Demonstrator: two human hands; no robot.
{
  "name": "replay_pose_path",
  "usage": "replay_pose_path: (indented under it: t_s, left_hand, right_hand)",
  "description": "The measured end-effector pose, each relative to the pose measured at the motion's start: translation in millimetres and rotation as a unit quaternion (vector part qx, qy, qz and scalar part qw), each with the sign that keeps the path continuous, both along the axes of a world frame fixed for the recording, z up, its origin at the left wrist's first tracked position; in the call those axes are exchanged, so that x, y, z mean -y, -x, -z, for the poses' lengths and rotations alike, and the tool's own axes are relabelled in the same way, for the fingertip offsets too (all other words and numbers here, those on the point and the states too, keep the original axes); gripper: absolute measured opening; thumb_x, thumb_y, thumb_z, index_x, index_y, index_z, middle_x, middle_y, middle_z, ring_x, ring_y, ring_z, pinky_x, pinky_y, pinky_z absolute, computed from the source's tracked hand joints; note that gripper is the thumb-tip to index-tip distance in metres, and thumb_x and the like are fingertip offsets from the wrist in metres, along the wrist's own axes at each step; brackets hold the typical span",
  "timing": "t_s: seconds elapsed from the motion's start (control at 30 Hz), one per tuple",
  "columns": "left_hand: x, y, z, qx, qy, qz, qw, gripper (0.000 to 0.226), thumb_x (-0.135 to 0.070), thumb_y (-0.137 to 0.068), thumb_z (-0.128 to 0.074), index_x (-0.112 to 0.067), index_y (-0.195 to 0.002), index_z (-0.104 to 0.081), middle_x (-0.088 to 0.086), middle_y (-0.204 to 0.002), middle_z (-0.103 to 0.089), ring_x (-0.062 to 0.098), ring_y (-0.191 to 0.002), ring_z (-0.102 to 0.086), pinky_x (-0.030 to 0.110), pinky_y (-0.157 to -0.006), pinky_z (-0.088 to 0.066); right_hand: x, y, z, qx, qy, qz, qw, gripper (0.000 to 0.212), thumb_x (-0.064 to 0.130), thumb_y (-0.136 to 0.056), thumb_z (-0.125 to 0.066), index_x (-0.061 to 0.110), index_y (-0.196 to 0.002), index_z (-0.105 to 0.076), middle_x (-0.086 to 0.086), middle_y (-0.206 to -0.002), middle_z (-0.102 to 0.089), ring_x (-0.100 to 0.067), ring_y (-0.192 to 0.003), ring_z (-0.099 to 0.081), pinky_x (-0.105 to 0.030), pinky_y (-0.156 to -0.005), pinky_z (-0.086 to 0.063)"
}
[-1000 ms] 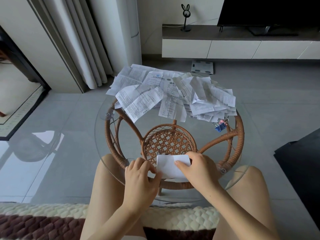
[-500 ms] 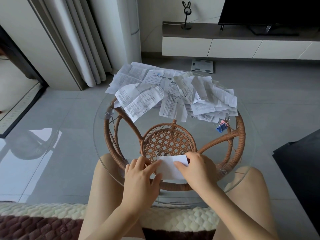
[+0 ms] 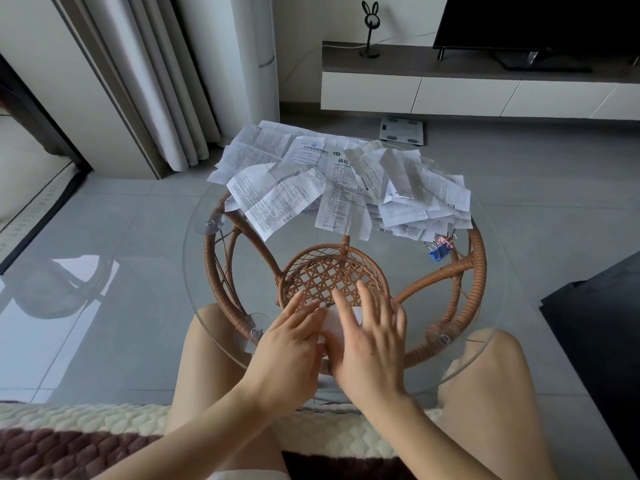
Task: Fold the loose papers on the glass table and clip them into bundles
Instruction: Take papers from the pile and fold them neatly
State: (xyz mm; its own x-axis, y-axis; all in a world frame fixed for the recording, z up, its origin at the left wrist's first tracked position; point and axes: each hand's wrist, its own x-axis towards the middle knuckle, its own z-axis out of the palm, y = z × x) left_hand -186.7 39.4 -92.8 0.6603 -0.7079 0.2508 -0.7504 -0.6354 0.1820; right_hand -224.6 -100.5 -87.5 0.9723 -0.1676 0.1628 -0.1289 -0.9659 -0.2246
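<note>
Head view: grey tile floor (image 3: 121,237) under a round glass tabletop (image 3: 415,271), hard and slick, so likely good for creasing, though sheets may slide. Loose leaflet pile (image 3: 346,188) lies well beyond the fingertips: thin, light, limp, crumpled. Folded sheet (image 3: 330,320) sits beneath left hand (image 3: 294,344) and right hand (image 3: 372,337), both flat, fingers spread, pressing. Best lifted by its edges. Binder clips (image 3: 440,249) lie beyond the right hand.

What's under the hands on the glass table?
A folded white paper, pressed onto the glass table by the left hand and right hand. Only a strip between them shows; the hands cover its edges and creases.
</note>
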Motion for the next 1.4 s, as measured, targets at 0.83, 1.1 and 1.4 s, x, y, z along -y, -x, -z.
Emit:
replay_pose_path:
  t_s: [0.83,1.1,1.4]
  left_hand:
    - [37,-29,-1,-0.065,-0.008,-0.048,0.997,0.032,-0.014,-0.088,-0.064,-0.006,-0.119,-0.066,0.003,-0.137,-0.054,0.033,-0.127,-0.049,0.036,-0.101,-0.041]
    - [109,-68,-14,-0.1,-0.013,-0.067,0.993,0.044,-0.022,-0.101,-0.04,-0.007,-0.142,-0.041,-0.001,-0.153,-0.032,0.023,-0.142,-0.021,0.032,-0.11,-0.027]
    - [91,-97,-30,0.049,0.017,-0.039,0.998,0.037,-0.012,-0.07,-0.077,-0.019,-0.105,-0.073,0.007,-0.13,-0.06,0.025,-0.126,-0.052,0.034,-0.119,-0.006]
  right_hand:
    - [90,17,-9,0.198,-0.152,0.036,0.968,0.041,0.036,-0.09,-0.041,0.01,-0.106,-0.069,-0.001,-0.105,-0.07,-0.02,-0.095,-0.066,-0.028,-0.084,-0.048]
    - [126,-30,-21,0.25,-0.135,0.079,0.956,0.036,0.034,-0.085,-0.043,0.012,-0.092,-0.07,0.001,-0.09,-0.071,-0.009,-0.083,-0.055,-0.026,-0.072,-0.05]
    - [129,-53,-32,0.239,-0.076,0.051,0.967,0.015,0.02,-0.079,-0.06,0.012,-0.082,-0.072,0.006,-0.074,-0.07,-0.011,-0.063,-0.065,0.004,-0.092,-0.018]
